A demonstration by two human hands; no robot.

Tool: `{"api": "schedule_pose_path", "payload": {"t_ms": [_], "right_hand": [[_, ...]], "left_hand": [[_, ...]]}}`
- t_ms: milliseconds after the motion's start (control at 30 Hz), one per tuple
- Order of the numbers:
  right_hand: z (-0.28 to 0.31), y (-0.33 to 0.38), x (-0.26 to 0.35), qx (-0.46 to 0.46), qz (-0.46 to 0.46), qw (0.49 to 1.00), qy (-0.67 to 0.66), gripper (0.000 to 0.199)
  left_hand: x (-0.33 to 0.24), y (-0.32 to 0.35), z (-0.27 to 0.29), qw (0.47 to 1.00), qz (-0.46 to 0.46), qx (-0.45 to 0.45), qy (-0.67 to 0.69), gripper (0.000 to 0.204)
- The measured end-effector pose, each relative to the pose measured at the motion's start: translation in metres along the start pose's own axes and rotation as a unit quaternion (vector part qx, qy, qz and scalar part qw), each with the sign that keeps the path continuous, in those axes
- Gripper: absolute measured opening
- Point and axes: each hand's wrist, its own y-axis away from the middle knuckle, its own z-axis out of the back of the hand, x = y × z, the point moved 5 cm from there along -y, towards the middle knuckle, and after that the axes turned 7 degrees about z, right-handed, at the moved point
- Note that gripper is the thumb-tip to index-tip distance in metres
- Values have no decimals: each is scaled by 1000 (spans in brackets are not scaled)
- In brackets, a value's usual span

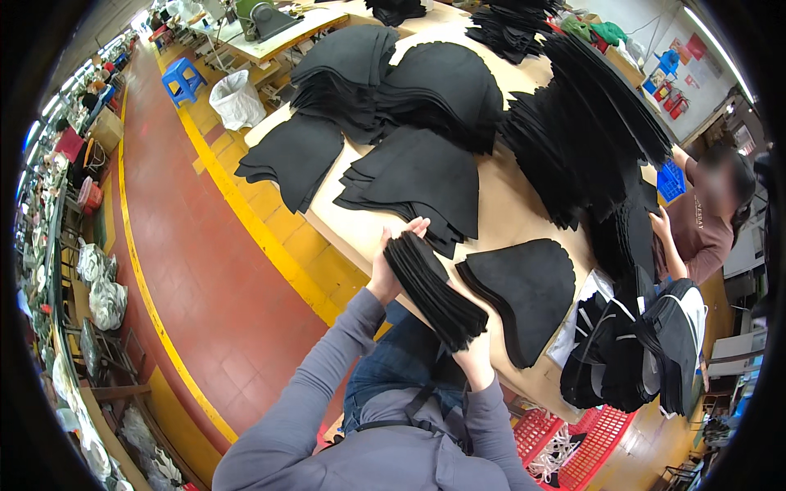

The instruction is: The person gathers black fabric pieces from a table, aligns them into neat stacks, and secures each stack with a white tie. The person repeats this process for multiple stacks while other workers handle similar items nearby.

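- Your left hand [381, 274] is curled about the upper left end of the bundle [434, 295], fingertips showing past its far edge.
- Your right hand [476, 360] grips the lower right end of the bundle; its fingers are largely hidden beneath, so you cannot tell how they are set.
- The bundle, a thick sheaf of black pieces with layered edges facing up, is held slantwise at the near edge of the worktop [508, 214], before your body.
- Near edge of the worktop, just right of the bundle: a neat stack [524, 286] of curved black panels.
- Middle of the worktop, beyond the bundle: a fanned pile [430, 176].
- Left edge of the worktop: a smaller pile [299, 155].
- Right part of the worktop: a long, overlapping row [573, 139] of black panels.
- Right corner of the worktop: black pieces tied with white strips [679, 344].
- Below that corner of the worktop: a red basket [602, 446].
- Right side of the worktop: a co-worker [711, 233] reaching toward the panels.
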Motion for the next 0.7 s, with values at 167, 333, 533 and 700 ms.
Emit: {"api": "schedule_pose_path", "payload": {"t_ms": [167,333,533,700], "right_hand": [[42,19,8,-35,118,988,-93,32],[35,18,16,-209,84,974,-40,84],[41,35,27,-417,57,850,-317,103],[51,40,20,-445,-38,827,-343,97]], "left_hand": [[-42,33,-27,988,-69,107,-92,91],[-25,59,-108,980,-1,154,128,107],[-22,64,-129,981,-2,180,78,113],[-13,73,-134,980,-5,135,144,110]]}}
